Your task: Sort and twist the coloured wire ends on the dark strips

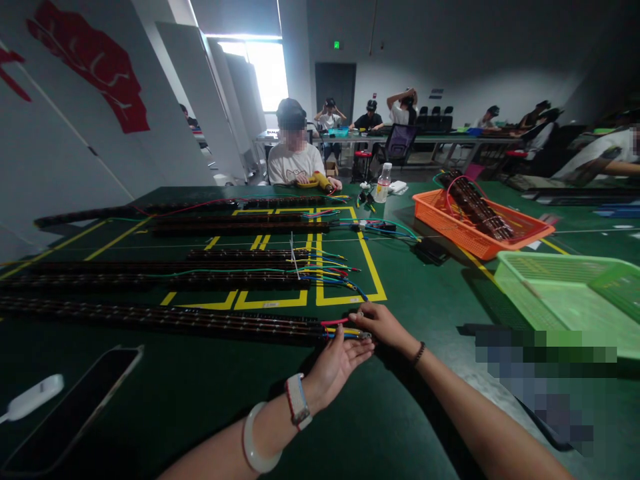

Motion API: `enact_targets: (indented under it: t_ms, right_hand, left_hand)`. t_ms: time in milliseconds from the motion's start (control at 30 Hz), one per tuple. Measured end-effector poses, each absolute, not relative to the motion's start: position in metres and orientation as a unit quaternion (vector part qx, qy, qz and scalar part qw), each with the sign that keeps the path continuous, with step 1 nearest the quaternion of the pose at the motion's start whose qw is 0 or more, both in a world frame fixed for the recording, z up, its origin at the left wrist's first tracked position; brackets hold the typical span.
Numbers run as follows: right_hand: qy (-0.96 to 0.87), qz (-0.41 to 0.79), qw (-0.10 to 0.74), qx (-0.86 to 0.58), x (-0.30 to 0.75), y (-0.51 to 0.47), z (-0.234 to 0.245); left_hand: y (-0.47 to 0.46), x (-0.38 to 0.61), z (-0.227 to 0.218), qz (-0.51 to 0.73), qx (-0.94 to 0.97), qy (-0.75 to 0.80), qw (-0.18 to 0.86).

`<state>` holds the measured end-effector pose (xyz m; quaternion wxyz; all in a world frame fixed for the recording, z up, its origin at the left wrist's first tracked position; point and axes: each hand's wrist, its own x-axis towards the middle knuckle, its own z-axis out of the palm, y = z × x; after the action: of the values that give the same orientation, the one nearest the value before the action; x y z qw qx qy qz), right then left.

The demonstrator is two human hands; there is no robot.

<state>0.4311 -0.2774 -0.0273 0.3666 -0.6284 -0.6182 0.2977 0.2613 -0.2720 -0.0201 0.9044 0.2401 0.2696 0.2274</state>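
A long dark strip [165, 319] lies across the green table [410, 300], with red, yellow and blue wires [345, 328] coming out of its right end. My left hand [336, 365] lies palm up with fingers stretched out under those wire ends. My right hand [383, 325] pinches the wires at their tips. I wear a white bangle and a watch on the left wrist, a dark bead band on the right.
Several more dark strips [240, 267] with coloured wires lie beyond, over yellow floor-tape boxes. An orange basket [450, 230] of strips and a light green basket [555, 293] stand at right. A phone [70, 410] lies at left. A person [295, 157] sits opposite; others work behind.
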Motion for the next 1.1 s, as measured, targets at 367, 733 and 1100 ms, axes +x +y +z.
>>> enact_targets:
  t_ms: [367,733,1100]
  right_hand:
    - [-0.619,0.184,0.366,-0.670,0.432,-0.273,-0.037]
    - [-0.803,-0.042,0.270,-0.529,0.441,-0.308,-0.023]
    - [-0.709,0.109,0.287,-0.635,0.442,-0.292,-0.031]
  left_hand:
    - [-0.270,0.260,-0.017,0.203,0.232,0.278,0.910]
    - [-0.271,0.260,-0.016,0.226,0.241,0.272,0.904]
    - [-0.274,0.258,-0.020,0.238,0.286,0.284,0.883]
